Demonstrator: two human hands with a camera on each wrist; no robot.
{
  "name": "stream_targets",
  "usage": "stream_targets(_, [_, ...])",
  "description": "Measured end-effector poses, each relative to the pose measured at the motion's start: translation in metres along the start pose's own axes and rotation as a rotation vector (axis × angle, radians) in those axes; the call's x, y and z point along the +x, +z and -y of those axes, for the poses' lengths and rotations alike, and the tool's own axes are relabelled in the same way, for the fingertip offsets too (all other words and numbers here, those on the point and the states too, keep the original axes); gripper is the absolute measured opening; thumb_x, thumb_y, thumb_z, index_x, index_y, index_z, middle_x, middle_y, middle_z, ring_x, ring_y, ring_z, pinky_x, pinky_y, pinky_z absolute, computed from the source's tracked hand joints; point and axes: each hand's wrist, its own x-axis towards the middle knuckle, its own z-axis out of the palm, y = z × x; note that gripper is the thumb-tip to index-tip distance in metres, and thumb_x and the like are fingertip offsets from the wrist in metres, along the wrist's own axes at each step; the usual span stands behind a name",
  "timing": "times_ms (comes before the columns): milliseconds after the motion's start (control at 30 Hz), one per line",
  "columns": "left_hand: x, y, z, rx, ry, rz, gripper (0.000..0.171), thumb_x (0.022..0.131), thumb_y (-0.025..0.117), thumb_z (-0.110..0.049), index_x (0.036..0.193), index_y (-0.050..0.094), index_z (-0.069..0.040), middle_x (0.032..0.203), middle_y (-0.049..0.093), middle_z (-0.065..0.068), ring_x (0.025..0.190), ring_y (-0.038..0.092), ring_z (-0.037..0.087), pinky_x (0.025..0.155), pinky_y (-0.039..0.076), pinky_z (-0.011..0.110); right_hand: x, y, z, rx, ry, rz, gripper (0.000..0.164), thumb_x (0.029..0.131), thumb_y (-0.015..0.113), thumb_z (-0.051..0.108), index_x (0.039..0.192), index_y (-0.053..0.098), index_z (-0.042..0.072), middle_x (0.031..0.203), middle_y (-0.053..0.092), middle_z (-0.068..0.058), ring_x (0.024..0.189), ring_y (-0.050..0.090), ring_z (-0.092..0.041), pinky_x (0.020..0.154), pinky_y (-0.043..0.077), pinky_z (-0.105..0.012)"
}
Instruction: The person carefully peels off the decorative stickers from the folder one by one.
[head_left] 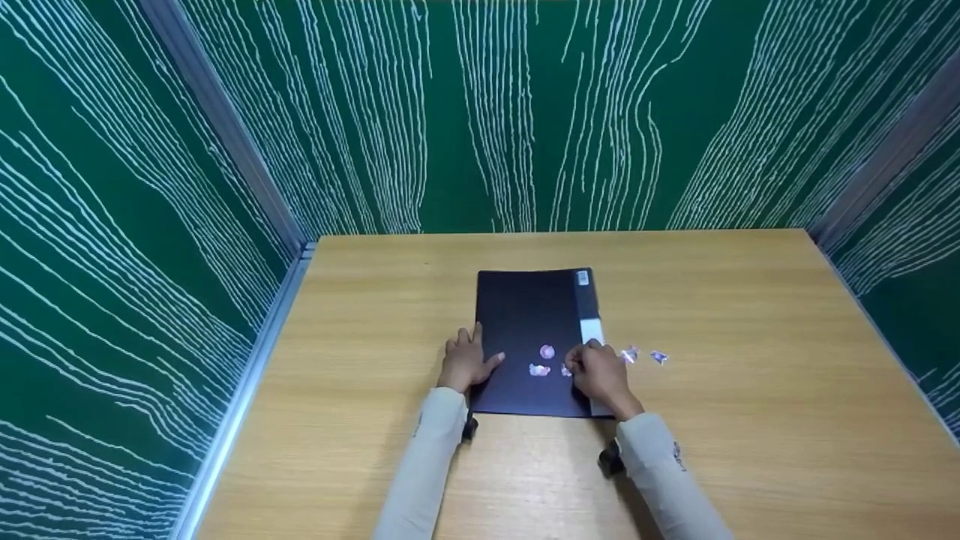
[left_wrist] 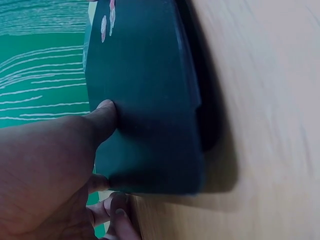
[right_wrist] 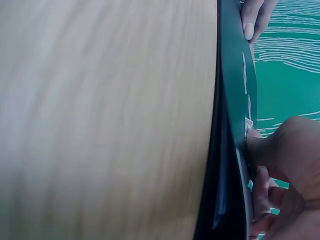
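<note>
A dark folder (head_left: 525, 315) lies on the table, with a white strip down its right side. My left hand (head_left: 463, 360) rests on its left edge, the thumb (left_wrist: 106, 117) spread over the cover and the other fingers along the edge. A round pink sticker (head_left: 547, 351) and a pale pink and blue sticker (head_left: 539, 370) are on the cover. Beside them my right hand (head_left: 602, 373) has its fingers bent, thumb and fingertips pinching a small sticker (head_left: 565, 370) at the cover. The right hand hides part of that sticker.
Two shiny stickers (head_left: 630, 354) (head_left: 659, 357) lie just right of the folder. The wooden table (head_left: 360, 315) meets green, white-lined walls (head_left: 491, 112) at the back and sides. A barcode label (head_left: 583, 278) is at the folder's top right.
</note>
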Motion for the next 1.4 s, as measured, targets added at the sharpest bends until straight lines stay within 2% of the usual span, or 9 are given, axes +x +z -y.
stream_targets(233, [0.011, 0.008, 0.005, 0.034, 0.005, 0.007, 0.085, 0.098, 0.048, -0.058, 0.159, 0.018, -0.007, 0.134, 0.041, 0.021, 0.111, 0.043, 0.035, 0.098, 0.042, 0.045, -0.001, 0.001, 0.0, -0.011, -0.044, -0.077, 0.012, 0.079, 0.065, 0.002, 0.074, 0.069, 0.013, 0.08, 0.06, -0.006, 0.076, 0.058, -0.033, 0.066, 0.046, -0.052])
stream_targets(467, [0.011, 0.007, 0.005, 0.038, -0.003, 0.006, 0.086, 0.098, 0.047, -0.06, 0.16, 0.017, -0.008, 0.129, 0.042, 0.019, 0.105, 0.041, 0.032, 0.094, 0.043, 0.042, 0.001, -0.001, -0.001, 0.013, -0.024, -0.038, 0.011, 0.081, 0.064, 0.002, 0.076, 0.068, 0.012, 0.081, 0.06, -0.006, 0.078, 0.056, -0.03, 0.072, 0.046, -0.05])
stream_targets(633, [0.009, 0.006, 0.005, 0.032, 0.0, 0.011, 0.085, 0.099, 0.046, -0.058, 0.16, 0.016, -0.008, 0.132, 0.041, 0.02, 0.107, 0.04, 0.032, 0.096, 0.042, 0.042, 0.0, -0.003, 0.0, 0.027, -0.009, -0.014, 0.01, 0.082, 0.065, 0.003, 0.078, 0.07, 0.012, 0.083, 0.061, -0.006, 0.079, 0.055, -0.028, 0.074, 0.044, -0.048])
stream_targets(867, [0.003, 0.001, 0.001, 0.028, 0.006, 0.011, 0.082, 0.1, 0.047, -0.054, 0.159, 0.017, -0.006, 0.135, 0.04, 0.022, 0.111, 0.042, 0.035, 0.099, 0.041, 0.044, 0.0, -0.002, 0.0, 0.042, 0.0, -0.008, 0.009, 0.082, 0.065, 0.003, 0.081, 0.071, 0.011, 0.086, 0.062, -0.008, 0.08, 0.055, -0.028, 0.076, 0.044, -0.048])
stream_targets(1067, [-0.002, -0.001, 0.0, 0.014, 0.006, -0.007, 0.082, 0.099, 0.049, -0.055, 0.159, 0.021, -0.006, 0.132, 0.042, 0.021, 0.104, 0.042, 0.033, 0.095, 0.041, 0.044, -0.001, 0.0, 0.0, 0.056, 0.001, -0.021, 0.012, 0.081, 0.063, 0.002, 0.079, 0.07, 0.011, 0.086, 0.062, -0.007, 0.084, 0.057, -0.03, 0.076, 0.046, -0.048])
stream_targets(1400, [0.001, -0.001, -0.001, 0.049, -0.012, 0.014, 0.081, 0.1, 0.046, -0.056, 0.159, 0.019, -0.007, 0.133, 0.041, 0.02, 0.103, 0.041, 0.032, 0.094, 0.039, 0.041, 0.001, 0.0, -0.001, 0.089, 0.019, -0.008, 0.012, 0.081, 0.062, 0.001, 0.079, 0.07, 0.01, 0.084, 0.062, -0.007, 0.081, 0.056, -0.026, 0.077, 0.045, -0.045])
